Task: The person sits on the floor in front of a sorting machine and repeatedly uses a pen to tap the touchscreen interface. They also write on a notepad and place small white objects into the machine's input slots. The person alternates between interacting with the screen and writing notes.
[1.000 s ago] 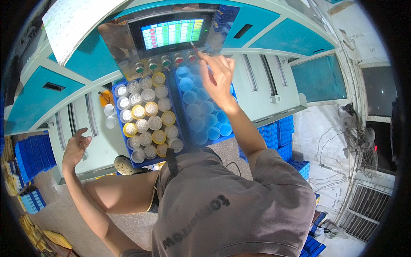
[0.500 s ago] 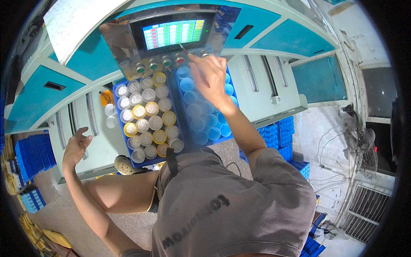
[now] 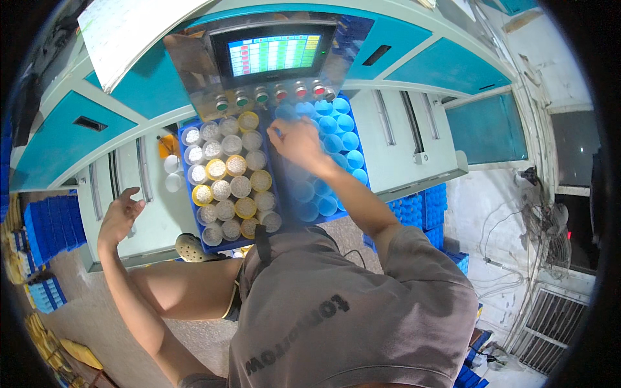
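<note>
Trays are what our hands work among — two blue ones side by side on the ledge below the machine's screen. Far left, blue crates (image 3: 55, 226) are stacked on the floor. Our left hand (image 3: 120, 216) is next, resting against the pale machine panel (image 3: 152, 213), fingers loosely spread and gripping nothing. Right of it sits the left tray (image 3: 189, 187), filled with upright tubes (image 3: 240, 187), some with yellow rims and some white. Above, a row of green and red buttons (image 3: 272, 96) runs under the lit screen (image 3: 274, 55). Our right hand (image 3: 299, 141) reaches onto the right tray (image 3: 336, 139) of open blue cups, near its top left corner — fingers curled downward, though we cannot tell whether they pinch anything.
</note>
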### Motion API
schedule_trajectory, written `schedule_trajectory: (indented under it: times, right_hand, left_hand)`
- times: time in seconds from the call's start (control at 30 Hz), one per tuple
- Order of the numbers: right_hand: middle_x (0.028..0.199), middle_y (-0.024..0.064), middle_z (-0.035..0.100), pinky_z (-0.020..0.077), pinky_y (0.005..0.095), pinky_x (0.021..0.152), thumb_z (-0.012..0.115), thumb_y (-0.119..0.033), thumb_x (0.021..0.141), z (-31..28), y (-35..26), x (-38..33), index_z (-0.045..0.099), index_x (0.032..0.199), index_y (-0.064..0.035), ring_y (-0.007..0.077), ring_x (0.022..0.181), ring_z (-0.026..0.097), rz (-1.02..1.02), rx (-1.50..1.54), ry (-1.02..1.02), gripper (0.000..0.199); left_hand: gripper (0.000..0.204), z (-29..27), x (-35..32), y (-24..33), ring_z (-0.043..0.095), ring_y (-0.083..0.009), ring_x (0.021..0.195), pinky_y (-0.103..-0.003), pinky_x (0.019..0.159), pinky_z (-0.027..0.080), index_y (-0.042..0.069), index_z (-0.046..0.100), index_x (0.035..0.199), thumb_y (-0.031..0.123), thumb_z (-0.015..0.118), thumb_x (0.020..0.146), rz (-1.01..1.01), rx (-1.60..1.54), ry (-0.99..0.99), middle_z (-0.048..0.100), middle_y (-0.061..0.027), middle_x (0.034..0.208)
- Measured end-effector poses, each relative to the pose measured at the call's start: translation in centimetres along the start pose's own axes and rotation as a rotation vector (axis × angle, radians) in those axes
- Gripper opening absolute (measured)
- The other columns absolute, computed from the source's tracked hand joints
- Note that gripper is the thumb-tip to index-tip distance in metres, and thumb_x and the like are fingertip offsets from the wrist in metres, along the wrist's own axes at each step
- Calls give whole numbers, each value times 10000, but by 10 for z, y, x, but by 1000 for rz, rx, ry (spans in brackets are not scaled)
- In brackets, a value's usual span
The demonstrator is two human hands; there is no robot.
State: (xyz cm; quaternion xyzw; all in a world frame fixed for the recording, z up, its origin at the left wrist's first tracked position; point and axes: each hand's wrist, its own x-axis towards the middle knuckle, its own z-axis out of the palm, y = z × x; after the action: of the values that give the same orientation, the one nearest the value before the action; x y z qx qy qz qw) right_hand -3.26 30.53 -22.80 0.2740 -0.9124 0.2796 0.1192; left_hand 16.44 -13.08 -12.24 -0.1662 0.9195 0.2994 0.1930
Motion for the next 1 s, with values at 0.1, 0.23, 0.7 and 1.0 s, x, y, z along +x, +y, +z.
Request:
schedule_trajectory:
  times: [0.1, 0.23, 0.7, 1.0]
  right_hand:
    - [662, 149, 705, 512, 493, 733, 694, -338, 966, 25, 13, 6, 696, 764, -99, 372, 648, 693, 246, -90, 6, 313]
    - [671, 173, 699, 548, 521, 614, 642, -431, 1002, 43, 33, 27, 733, 807, -111, 413, 648, 697, 263, -193, 133, 386]
    - [703, 147, 696, 527, 456, 604, 661, -500, 1022, -36, 35, 27, 759, 840, -76, 335, 644, 691, 252, 145, -229, 471]
    - [984, 68, 671, 514, 306, 778, 692, -140, 1016, -259, -56, 50, 748, 1036, -40, 162, 886, 624, -194, 997, 411, 116]
  left_hand:
    - [572, 0, -1, 0, 705, -268, 869, -402, 809, 547, 16, 598, 1448, 378, 720, 1023, -13, 18, 7, 751, -199, 946]
    - [581, -1, -2, 2, 691, -255, 847, -402, 802, 548, 14, 598, 1448, 381, 731, 1018, -21, 38, 8, 746, -184, 928]
    - [555, 3, -1, -15, 676, -226, 771, -392, 761, 559, -36, 605, 1403, 297, 774, 992, -58, 50, -4, 726, -169, 838]
    - [557, 3, 4, 3, 765, -371, 967, -456, 839, 578, 8, 641, 1382, 364, 768, 974, -65, 86, -22, 783, -234, 965]
